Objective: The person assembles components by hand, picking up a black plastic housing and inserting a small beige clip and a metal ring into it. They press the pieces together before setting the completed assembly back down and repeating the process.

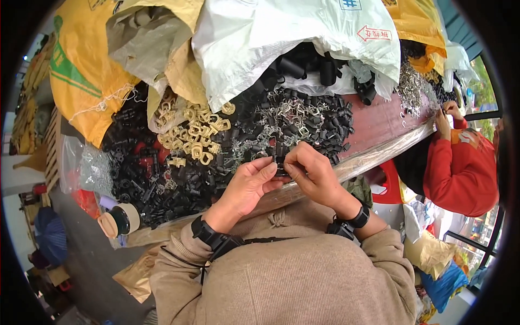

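Near the table's front edge, my left hand [246, 187] pinches a small black plastic part [280, 170] between thumb and fingers. My right hand [314, 174] is curled against the same part from the other side, its fingertips closed on it. My fingers cover most of the part, so its exact shape is hard to make out. Just beyond my hands lie heaped black plastic pieces [330, 122] with small silvery metal clips [292, 116] scattered over them. A pile of cream-coloured plastic buckles [195, 132] sits to the left of these.
Large sacks line the far side: a yellow one [81, 65] and a white one [260, 32]. A lidded jar [120, 219] stands at the left corner beside a clear bag [92, 168] of small metal pieces. At the right, a co-worker in a red top [460, 173] handles something at the table.
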The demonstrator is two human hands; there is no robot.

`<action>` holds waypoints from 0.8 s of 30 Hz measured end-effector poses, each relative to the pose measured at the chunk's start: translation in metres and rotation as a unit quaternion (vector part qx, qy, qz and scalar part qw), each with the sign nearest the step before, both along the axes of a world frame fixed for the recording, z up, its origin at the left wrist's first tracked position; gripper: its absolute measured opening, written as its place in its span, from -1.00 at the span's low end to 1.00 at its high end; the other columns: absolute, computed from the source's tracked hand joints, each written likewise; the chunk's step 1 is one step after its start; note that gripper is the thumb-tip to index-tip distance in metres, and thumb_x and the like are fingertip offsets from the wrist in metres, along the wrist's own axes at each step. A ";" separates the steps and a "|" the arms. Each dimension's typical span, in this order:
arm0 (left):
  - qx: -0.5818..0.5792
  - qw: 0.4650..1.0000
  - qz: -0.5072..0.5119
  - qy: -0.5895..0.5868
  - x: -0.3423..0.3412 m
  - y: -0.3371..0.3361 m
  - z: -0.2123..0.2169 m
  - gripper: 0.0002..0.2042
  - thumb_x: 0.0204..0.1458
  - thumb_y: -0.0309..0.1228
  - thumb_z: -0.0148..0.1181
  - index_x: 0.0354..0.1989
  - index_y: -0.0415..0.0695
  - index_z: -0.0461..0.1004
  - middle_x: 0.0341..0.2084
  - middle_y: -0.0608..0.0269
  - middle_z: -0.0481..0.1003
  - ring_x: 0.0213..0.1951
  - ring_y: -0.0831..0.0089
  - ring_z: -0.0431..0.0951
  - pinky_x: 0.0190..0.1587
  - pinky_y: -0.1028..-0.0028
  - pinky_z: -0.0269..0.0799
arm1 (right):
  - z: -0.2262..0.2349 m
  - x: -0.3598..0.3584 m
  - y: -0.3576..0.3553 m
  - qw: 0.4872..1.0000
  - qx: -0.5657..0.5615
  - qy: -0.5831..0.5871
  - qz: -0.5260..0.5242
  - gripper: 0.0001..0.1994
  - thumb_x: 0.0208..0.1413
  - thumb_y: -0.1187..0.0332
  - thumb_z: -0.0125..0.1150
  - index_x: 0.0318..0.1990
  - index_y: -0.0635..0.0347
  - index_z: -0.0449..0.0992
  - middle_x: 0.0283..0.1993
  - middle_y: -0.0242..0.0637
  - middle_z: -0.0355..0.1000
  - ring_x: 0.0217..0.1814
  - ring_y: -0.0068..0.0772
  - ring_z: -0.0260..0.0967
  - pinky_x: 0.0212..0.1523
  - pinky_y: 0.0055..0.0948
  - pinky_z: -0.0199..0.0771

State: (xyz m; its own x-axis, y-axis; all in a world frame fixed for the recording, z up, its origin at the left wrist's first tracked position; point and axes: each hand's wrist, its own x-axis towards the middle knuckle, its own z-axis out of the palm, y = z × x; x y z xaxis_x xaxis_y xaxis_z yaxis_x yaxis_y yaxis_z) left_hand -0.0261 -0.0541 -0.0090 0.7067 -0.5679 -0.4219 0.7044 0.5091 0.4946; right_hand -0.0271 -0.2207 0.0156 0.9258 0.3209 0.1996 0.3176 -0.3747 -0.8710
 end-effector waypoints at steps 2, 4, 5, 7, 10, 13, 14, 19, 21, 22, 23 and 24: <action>0.003 1.000 0.000 -0.003 -0.002 0.002 0.000 -0.77 -0.04 -0.42 -0.01 -0.23 -0.27 0.30 -0.34 0.22 0.39 -0.33 0.44 0.44 -0.31 0.59 0.38 | 0.002 -0.003 0.003 0.999 -0.018 -0.045 -0.003 -0.91 -0.17 0.58 0.04 -0.50 0.27 0.26 -0.55 -0.28 0.14 -0.54 -0.40 0.12 -0.54 -0.55 0.15; 0.015 1.000 -0.005 -0.004 -0.005 0.004 0.000 -0.78 -0.05 -0.41 0.01 -0.24 -0.27 0.32 -0.34 0.23 0.39 -0.34 0.45 0.44 -0.32 0.60 0.39 | 0.004 -0.005 0.005 0.998 -0.028 -0.054 0.005 -0.91 -0.17 0.59 0.04 -0.50 0.27 0.26 -0.55 -0.27 0.15 -0.54 -0.38 0.13 -0.54 -0.53 0.16; 0.014 1.000 -0.005 -0.007 -0.007 0.004 0.001 -0.78 -0.05 -0.41 0.01 -0.24 -0.27 0.32 -0.34 0.23 0.39 -0.34 0.45 0.44 -0.32 0.60 0.39 | 0.005 -0.006 0.005 0.998 -0.037 -0.059 0.007 -0.91 -0.18 0.59 0.04 -0.50 0.27 0.26 -0.55 -0.26 0.15 -0.54 -0.35 0.14 -0.54 -0.52 0.17; 0.024 1.000 -0.001 0.001 -0.009 0.005 0.002 -0.78 -0.06 -0.41 0.01 -0.26 -0.27 0.32 -0.36 0.23 0.39 -0.35 0.46 0.44 -0.33 0.61 0.39 | 0.007 -0.009 0.005 0.997 -0.045 -0.068 0.009 -0.91 -0.18 0.60 0.03 -0.50 0.27 0.26 -0.55 -0.25 0.16 -0.54 -0.33 0.16 -0.54 -0.50 0.18; 0.037 0.999 -0.003 -0.001 -0.013 0.006 0.004 -0.78 -0.06 -0.41 0.02 -0.26 -0.27 0.33 -0.37 0.24 0.40 -0.36 0.47 0.44 -0.34 0.61 0.40 | 0.005 -0.011 0.003 0.991 -0.068 -0.112 0.032 -0.91 -0.19 0.60 0.04 -0.49 0.27 0.27 -0.54 -0.25 0.17 -0.55 -0.32 0.18 -0.56 -0.50 0.17; 0.054 0.998 -0.007 -0.012 -0.018 0.007 0.007 -0.78 -0.07 -0.42 0.03 -0.27 -0.27 0.33 -0.38 0.24 0.40 -0.37 0.48 0.45 -0.35 0.62 0.40 | 0.005 -0.016 0.002 0.990 -0.069 -0.113 0.046 -0.90 -0.20 0.60 0.05 -0.49 0.27 0.27 -0.54 -0.24 0.18 -0.56 -0.29 0.19 -0.57 -0.49 0.18; 0.060 0.998 -0.013 -0.021 -0.019 0.007 0.008 -0.79 -0.06 -0.42 0.02 -0.27 -0.27 0.32 -0.38 0.23 0.40 -0.37 0.48 0.45 -0.35 0.62 0.40 | 0.005 -0.017 0.001 0.990 -0.070 -0.112 0.053 -0.89 -0.21 0.60 0.05 -0.49 0.28 0.27 -0.54 -0.23 0.18 -0.56 -0.28 0.19 -0.58 -0.48 0.18; 0.080 0.995 -0.015 -0.052 -0.027 0.012 0.012 -0.80 -0.07 -0.43 0.01 -0.28 -0.27 0.32 -0.39 0.20 0.41 -0.39 0.44 0.46 -0.35 0.60 0.41 | 0.003 -0.019 0.002 0.993 -0.020 -0.085 0.080 -0.87 -0.18 0.56 0.09 -0.48 0.25 0.25 -0.54 -0.33 0.18 -0.58 -0.46 0.18 -0.60 -0.55 0.15; 0.085 0.994 -0.009 -0.062 -0.028 0.014 0.016 -0.80 -0.07 -0.44 0.01 -0.28 -0.27 0.32 -0.40 0.18 0.41 -0.39 0.42 0.47 -0.35 0.59 0.42 | 0.006 -0.020 0.003 0.994 0.037 0.077 0.066 -0.86 -0.16 0.52 0.12 -0.48 0.21 0.24 -0.54 -0.42 0.16 -0.56 -0.61 0.14 -0.60 -0.62 0.12; 0.084 0.994 -0.011 -0.070 -0.028 0.016 0.019 -0.80 -0.06 -0.43 0.00 -0.27 -0.27 0.32 -0.39 0.17 0.41 -0.39 0.41 0.47 -0.35 0.59 0.42 | 0.006 -0.020 0.005 0.983 0.065 0.159 0.060 -0.84 -0.16 0.50 0.13 -0.48 0.20 0.24 -0.54 -0.47 0.15 -0.55 -0.68 0.12 -0.60 -0.66 0.10; 0.083 0.993 -0.012 -0.079 -0.029 0.018 0.021 -0.79 -0.05 -0.43 -0.02 -0.27 -0.28 0.31 -0.39 0.17 0.41 -0.39 0.41 0.47 -0.34 0.58 0.42 | 0.005 -0.018 0.008 0.984 0.066 0.156 0.063 -0.84 -0.16 0.50 0.13 -0.48 0.20 0.24 -0.54 -0.47 0.15 -0.55 -0.68 0.12 -0.60 -0.66 0.10; 0.082 0.993 -0.012 -0.086 -0.029 0.021 0.023 -0.79 -0.05 -0.43 -0.03 -0.26 -0.29 0.31 -0.38 0.16 0.41 -0.39 0.40 0.47 -0.34 0.58 0.42 | 0.001 -0.016 0.012 0.975 0.112 0.177 0.071 -0.84 -0.15 0.49 0.14 -0.48 0.18 0.24 -0.53 -0.49 0.15 -0.54 -0.72 0.09 -0.59 -0.69 0.09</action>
State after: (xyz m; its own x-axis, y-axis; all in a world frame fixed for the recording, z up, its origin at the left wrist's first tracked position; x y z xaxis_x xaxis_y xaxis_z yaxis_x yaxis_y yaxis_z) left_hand -0.0554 -0.0328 0.0139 0.7636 -0.5194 -0.3836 0.6128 0.3958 0.6840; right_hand -0.0432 -0.2087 0.0166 0.8991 0.4355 -0.0442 0.0174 -0.1364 -0.9905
